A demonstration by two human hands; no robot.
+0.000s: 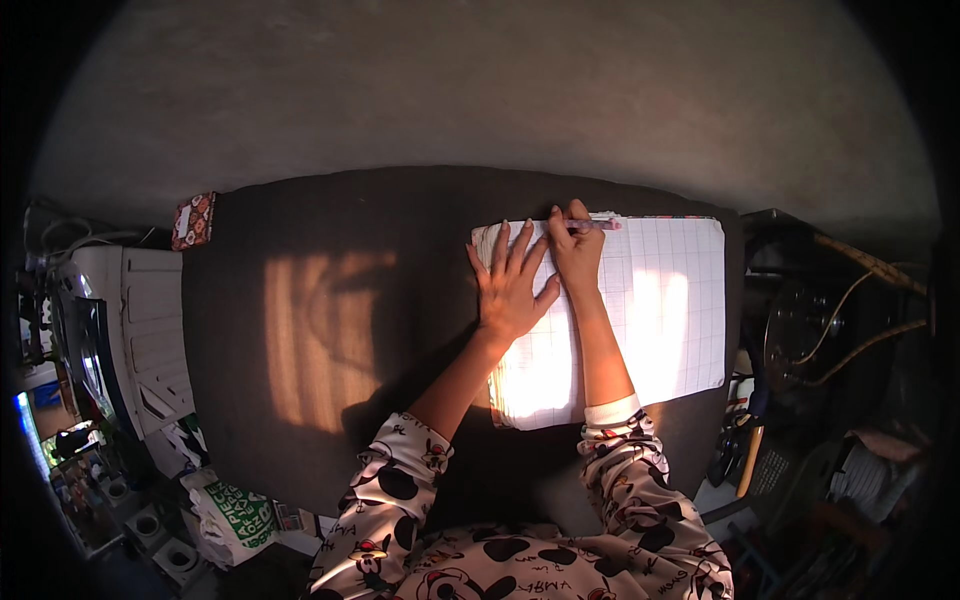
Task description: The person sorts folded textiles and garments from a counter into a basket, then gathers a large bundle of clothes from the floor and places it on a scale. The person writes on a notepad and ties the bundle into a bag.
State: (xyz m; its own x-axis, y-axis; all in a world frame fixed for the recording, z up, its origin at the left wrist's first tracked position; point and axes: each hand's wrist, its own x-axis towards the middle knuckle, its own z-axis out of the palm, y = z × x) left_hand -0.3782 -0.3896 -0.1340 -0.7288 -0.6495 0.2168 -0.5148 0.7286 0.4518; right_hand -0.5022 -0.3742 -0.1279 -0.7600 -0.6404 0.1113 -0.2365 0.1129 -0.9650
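An open notebook (697,300) with ruled, gridded white pages lies flat on the dark tabletop. My left hand (511,292) rests palm down on its left page, fingers spread towards the upper edge. Just to the right, my right hand (579,251) grips a pinkish pen (600,224) near the top of the notebook, close to the fold. The pen's far end points right, and its writing tip is hidden behind my fingers. Bright sunlight washes out the lower part of both pages.
The dark table (435,202) meets a grey wall (480,90). A small flower-patterned notebook (194,220) sits at its far left corner. Left stand a white plastic appliance (154,300) and a printed bag (229,517). At right are a yellow-handled tool (750,461) and cords (870,262).
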